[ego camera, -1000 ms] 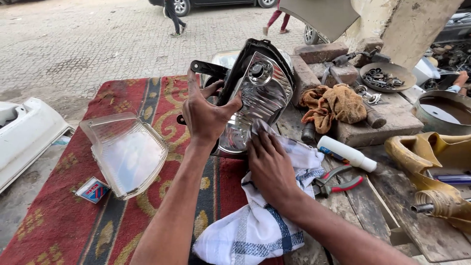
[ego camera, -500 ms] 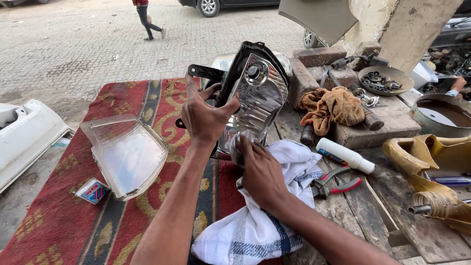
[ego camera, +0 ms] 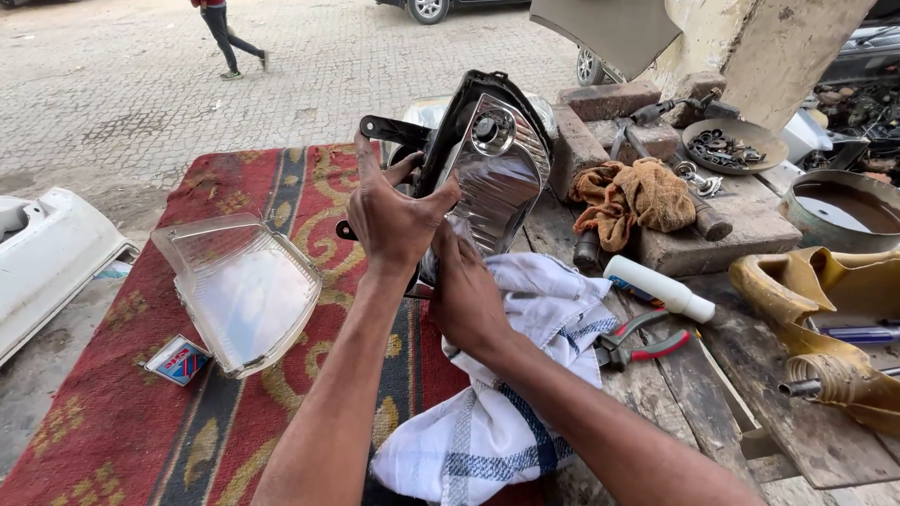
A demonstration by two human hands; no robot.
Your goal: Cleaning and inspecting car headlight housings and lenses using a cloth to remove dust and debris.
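My left hand [ego camera: 394, 217] grips the black edge of a headlight housing [ego camera: 495, 169], which stands tilted on its end with its shiny chrome reflector facing me. My right hand [ego camera: 466, 292] rests at the housing's lower edge, pressing a white cloth with blue stripes [ego camera: 511, 384] against it. The cloth spreads down over the bench toward me. A clear plastic headlight lens [ego camera: 242, 289] lies apart on the red patterned rug [ego camera: 122, 403] to the left.
Right of the cloth lie red-handled pliers [ego camera: 642, 343] and a white tube [ego camera: 659, 289]. Behind sit a brown rag [ego camera: 633, 195], bricks [ego camera: 609, 101], a dish of small metal parts [ego camera: 733, 145], a pan of dark liquid [ego camera: 844, 208], a yellow container [ego camera: 825, 309]. A person [ego camera: 225, 33] walks on the far pavement.
My right hand has slid down and left along the reflector to its lower edge with the cloth. The housing has tipped a little more upright. The walker moved left.
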